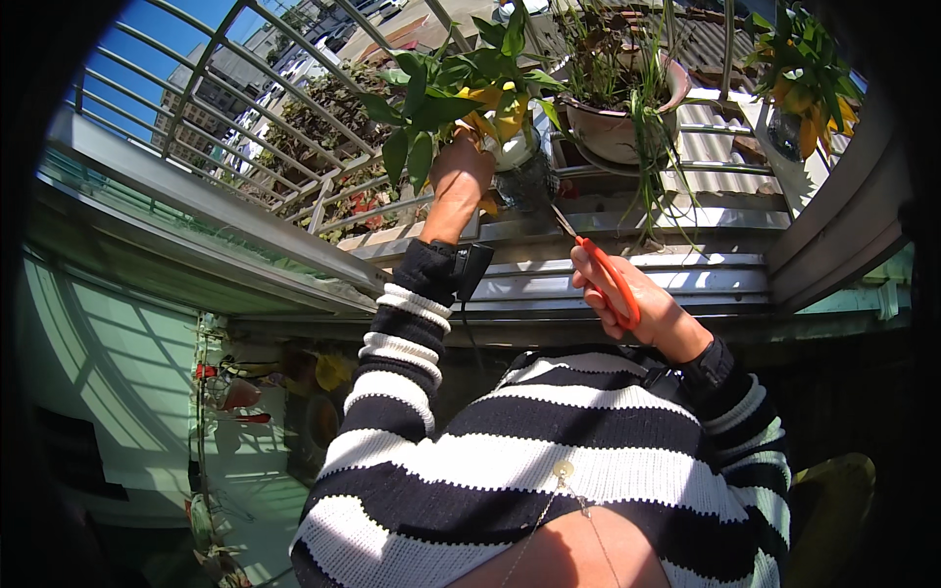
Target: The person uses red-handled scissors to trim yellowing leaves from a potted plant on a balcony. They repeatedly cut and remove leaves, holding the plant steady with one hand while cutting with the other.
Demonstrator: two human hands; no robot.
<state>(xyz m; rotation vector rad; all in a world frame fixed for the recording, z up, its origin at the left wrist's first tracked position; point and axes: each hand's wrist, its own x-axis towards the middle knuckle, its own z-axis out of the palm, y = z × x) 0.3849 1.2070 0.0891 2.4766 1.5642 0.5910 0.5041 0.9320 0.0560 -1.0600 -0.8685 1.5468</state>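
My right hand (638, 298) grips scissors with red handles (612, 279); their metal blades point up and left, close to a dark plastic pot (526, 180). Whether the blades touch that pot is unclear. My left hand (463, 167) reaches in among the yellow leaves (507, 110) of a leafy plant (441, 92) that stands at the pot. Its fingertips are hidden by foliage, so what they hold cannot be told. Something white shows inside the pot's rim.
Metal window bars (287, 95) curve across the upper left. Right of my hands stands a pinkish basin planter (610, 132) with grassy leaves hanging over the sill rail (691, 283). Another plant with yellowed leaves (805, 103) is at the far right, beside the window frame (845, 206).
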